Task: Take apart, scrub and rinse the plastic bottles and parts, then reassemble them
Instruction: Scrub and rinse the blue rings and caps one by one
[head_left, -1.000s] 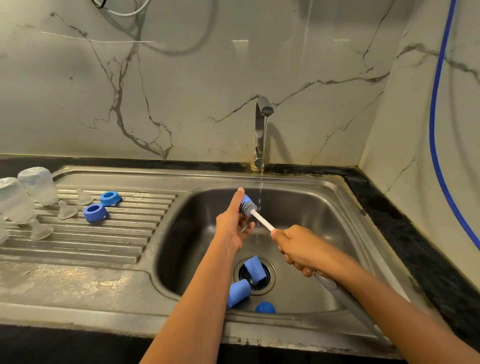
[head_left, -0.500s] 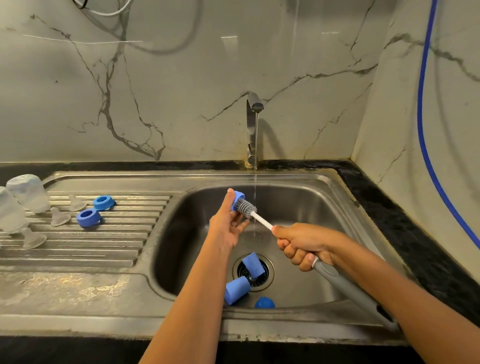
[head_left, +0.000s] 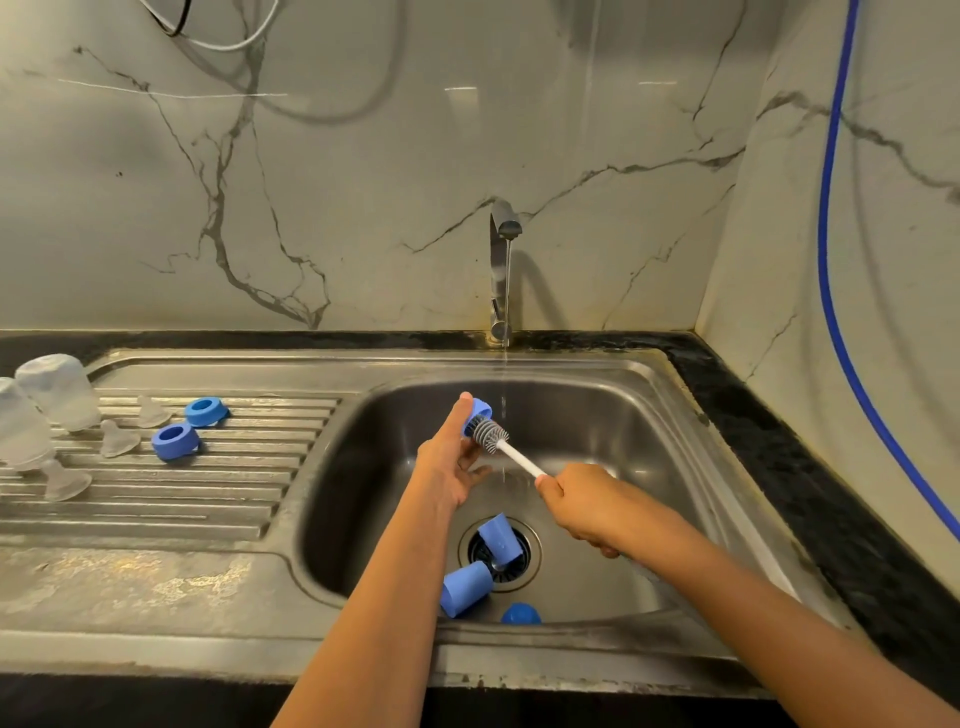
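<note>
Scrubbing in progress in the head view; left hand (head_left: 452, 457) holds a small blue screw ring (head_left: 479, 413) up over the sink basin (head_left: 649, 415), thumb and fingertips pinching its outer rim, just beside the thin stream from the tap (head_left: 501, 260); right hand (head_left: 582, 506) is fisted round the white stem of the bottle brush (head_left: 491, 434), bristle head pushed against the ring's opening. Two blue caps (head_left: 465, 595) and a blue dome lid (head_left: 521, 614) lie by the drain (head_left: 532, 551); two more rings (head_left: 175, 440), teats (head_left: 118, 439) and upturned clear bottles (head_left: 57, 389) sit on the draining board (head_left: 208, 493). My guess: the ring's light, rigid plastic and slick when wet; grab the outside edge, firmly, or the brush could flick it away.
</note>
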